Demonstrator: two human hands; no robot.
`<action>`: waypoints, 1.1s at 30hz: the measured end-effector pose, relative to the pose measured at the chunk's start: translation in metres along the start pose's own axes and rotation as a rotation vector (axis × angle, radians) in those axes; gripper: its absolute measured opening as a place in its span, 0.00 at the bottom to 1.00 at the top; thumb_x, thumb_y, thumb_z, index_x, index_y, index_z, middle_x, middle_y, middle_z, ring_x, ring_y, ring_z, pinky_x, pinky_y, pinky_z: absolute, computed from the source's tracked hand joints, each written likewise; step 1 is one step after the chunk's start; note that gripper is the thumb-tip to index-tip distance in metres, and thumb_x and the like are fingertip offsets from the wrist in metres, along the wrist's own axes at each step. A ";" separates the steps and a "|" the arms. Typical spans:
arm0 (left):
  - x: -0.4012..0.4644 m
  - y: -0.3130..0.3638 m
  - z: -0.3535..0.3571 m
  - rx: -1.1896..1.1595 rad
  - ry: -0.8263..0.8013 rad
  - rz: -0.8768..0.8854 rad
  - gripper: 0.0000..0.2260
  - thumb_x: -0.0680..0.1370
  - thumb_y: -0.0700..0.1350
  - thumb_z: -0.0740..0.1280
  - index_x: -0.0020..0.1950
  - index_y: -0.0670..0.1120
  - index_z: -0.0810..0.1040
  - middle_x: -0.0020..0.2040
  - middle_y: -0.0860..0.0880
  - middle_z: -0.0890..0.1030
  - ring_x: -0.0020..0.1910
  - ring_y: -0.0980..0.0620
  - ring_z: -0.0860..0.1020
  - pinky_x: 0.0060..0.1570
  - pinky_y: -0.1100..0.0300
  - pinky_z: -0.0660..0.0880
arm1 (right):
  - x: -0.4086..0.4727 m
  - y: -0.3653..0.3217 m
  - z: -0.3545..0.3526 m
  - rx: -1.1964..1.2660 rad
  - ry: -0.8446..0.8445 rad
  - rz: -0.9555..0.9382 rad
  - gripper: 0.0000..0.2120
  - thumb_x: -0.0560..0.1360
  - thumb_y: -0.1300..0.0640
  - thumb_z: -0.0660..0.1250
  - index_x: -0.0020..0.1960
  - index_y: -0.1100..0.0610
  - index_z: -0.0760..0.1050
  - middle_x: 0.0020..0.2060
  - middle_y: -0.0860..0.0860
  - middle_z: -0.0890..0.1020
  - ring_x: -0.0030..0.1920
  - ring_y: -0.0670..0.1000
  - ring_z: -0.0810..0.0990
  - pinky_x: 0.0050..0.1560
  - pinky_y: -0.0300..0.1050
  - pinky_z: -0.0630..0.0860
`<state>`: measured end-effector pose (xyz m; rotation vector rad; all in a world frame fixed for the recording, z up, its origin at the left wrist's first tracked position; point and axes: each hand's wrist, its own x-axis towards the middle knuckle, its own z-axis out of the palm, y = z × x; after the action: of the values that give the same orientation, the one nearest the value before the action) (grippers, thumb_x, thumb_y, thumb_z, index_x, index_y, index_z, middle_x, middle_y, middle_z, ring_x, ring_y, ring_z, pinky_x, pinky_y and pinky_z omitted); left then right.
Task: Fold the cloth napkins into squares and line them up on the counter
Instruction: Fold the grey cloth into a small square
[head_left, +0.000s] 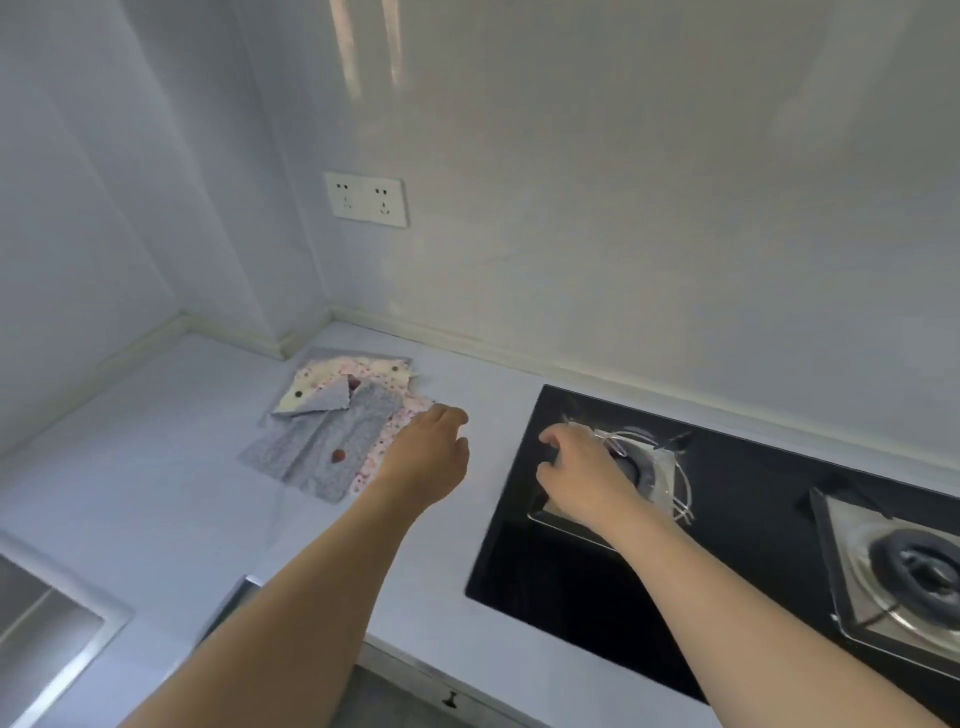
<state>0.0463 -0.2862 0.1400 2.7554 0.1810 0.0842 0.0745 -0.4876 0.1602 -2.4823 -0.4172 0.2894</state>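
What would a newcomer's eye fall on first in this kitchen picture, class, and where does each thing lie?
First, the two bare arms reaching in: the left hand hovers at the right edge of a pile of patterned cloth napkins near the counter's back corner. The right hand is over the left burner of the black glass hob, fingers curled. A double wall socket sits above the napkins.

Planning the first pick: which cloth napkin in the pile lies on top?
The grey speckled cloth napkin, lying across the others with one corner flipped back. The cream dotted napkin and pink floral napkin show only at its edges.
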 end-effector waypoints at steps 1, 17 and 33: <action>0.003 -0.023 -0.005 0.006 -0.020 0.003 0.17 0.81 0.45 0.58 0.70 0.48 0.69 0.70 0.50 0.70 0.66 0.47 0.70 0.62 0.53 0.69 | 0.008 -0.015 0.013 0.011 -0.011 -0.001 0.20 0.76 0.56 0.62 0.68 0.54 0.69 0.65 0.50 0.72 0.64 0.50 0.72 0.64 0.46 0.70; 0.013 -0.329 -0.004 0.068 -0.156 0.000 0.17 0.74 0.36 0.59 0.56 0.52 0.80 0.58 0.56 0.78 0.56 0.51 0.77 0.51 0.59 0.73 | 0.126 -0.162 0.252 -0.018 -0.252 -0.195 0.13 0.78 0.55 0.62 0.62 0.55 0.72 0.60 0.52 0.74 0.57 0.51 0.74 0.56 0.45 0.73; 0.016 -0.395 0.060 -0.210 0.358 0.261 0.05 0.80 0.43 0.59 0.48 0.49 0.73 0.41 0.52 0.76 0.41 0.50 0.73 0.42 0.53 0.71 | 0.145 -0.117 0.361 -0.256 0.488 -0.563 0.14 0.79 0.50 0.52 0.45 0.55 0.73 0.42 0.50 0.76 0.43 0.55 0.73 0.45 0.52 0.70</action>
<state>0.0217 0.0575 -0.0626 2.5167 -0.0908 0.6295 0.0751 -0.1557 -0.0744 -2.4337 -0.9481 -0.6156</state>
